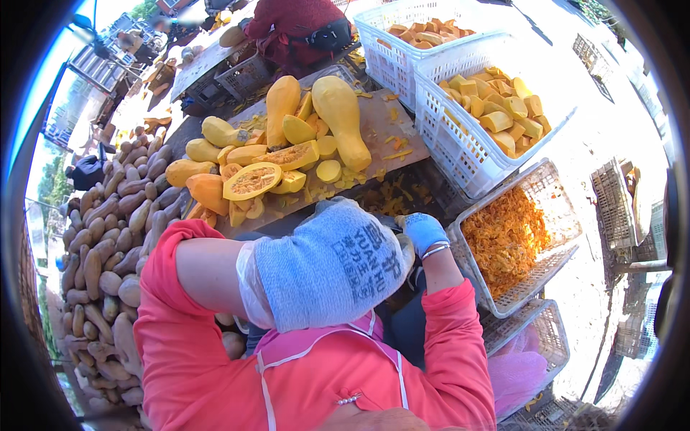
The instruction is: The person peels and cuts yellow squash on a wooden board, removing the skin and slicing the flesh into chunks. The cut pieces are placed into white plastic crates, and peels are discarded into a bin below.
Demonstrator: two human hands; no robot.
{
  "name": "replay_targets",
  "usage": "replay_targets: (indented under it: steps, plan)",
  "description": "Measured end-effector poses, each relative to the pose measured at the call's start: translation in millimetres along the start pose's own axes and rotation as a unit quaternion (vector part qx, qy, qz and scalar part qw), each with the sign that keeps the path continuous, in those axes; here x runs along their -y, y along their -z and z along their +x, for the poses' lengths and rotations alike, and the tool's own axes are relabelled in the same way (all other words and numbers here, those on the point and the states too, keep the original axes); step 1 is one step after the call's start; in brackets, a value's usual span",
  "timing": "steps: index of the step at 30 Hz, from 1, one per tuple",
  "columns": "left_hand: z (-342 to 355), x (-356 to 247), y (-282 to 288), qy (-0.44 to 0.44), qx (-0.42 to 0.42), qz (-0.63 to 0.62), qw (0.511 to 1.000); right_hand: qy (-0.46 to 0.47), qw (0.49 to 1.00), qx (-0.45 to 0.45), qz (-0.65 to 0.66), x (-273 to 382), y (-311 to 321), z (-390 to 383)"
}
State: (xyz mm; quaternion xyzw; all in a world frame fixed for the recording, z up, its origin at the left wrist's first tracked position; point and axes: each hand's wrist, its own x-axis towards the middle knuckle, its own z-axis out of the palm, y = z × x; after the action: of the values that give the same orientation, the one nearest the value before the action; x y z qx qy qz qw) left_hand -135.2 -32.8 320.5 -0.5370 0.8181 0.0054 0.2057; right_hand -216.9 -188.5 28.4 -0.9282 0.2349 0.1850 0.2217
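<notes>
My left hand [330, 266], in a light-blue knit glove with a clear plastic cuff, is raised close in front of my chest, back of the hand up. Its fingers are hidden or turned away. Just right of it, my right hand [425, 231], also blue-gloved, has its fingers curled in; whatever they hold is out of sight. Beyond both hands, a board [402, 140] carries peeled butternut squashes [339, 118], with cut chunks among them. One squash half [253, 181] lies cut side up, showing seeds and stringy pulp. Peel scraps are scattered around them.
Unpeeled squashes [108, 248] lie heaped at left. To the right stand a white crate [460, 161] of squash pieces, another white crate [388, 68] behind it, and a crate [564, 208] of orange pulp. A person in dark red [295, 25] sits beyond the board.
</notes>
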Motion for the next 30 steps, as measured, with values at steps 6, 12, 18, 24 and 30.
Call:
replay_targets:
  steps: [6, 12, 18, 24, 30]
  plan:
    - [-21, -56, 39, -0.012, 0.020, 0.046, 0.999, 0.007, 0.996, 0.054, 0.066, -14, -6, -10]
    - [-3, -90, 67, -0.100, -0.121, -0.025, 0.987, 0.001, 0.997, 0.011, 0.071, 8, -6, -33]
    - [47, -120, 97, -0.256, -0.286, -0.178, 0.906, 0.014, 0.943, -0.072, 0.326, 52, -40, -63]
    - [52, -132, 39, -0.221, -0.559, -0.293, 0.744, 0.065, 0.495, -0.199, 0.843, 88, -43, -107]
    - [38, -41, -200, 0.160, -0.409, -0.594, 0.674, 0.119, 0.249, -0.284, 0.918, 65, -35, -65]
